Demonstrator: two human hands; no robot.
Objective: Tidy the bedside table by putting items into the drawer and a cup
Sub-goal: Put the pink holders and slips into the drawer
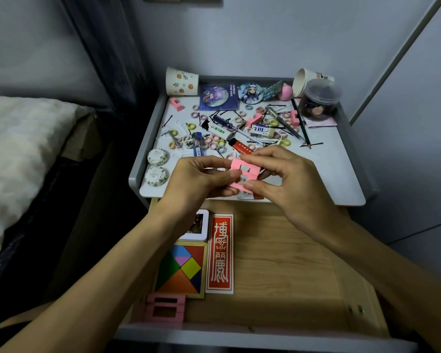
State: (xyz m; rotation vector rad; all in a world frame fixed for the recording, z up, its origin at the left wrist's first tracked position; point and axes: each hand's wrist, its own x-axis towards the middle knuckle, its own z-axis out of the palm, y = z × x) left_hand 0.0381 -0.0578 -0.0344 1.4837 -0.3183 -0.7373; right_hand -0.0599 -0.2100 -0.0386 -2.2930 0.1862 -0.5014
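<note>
Left hand and right hand pinching one pink block, two tipped paper cups, two round tins

two white paper cups, two round floral tins, two round picture badges, three pink e-shaped blocks loose on the white tabletop, one clear lidded plastic jar, one green pencil, one red tube, one white eraser.

the drawer is pale matt wood with visible grain. above it, the table top looks smooth and matt grey. at its back stand 2 paper cups and a clear glossy plastic jar.
</note>
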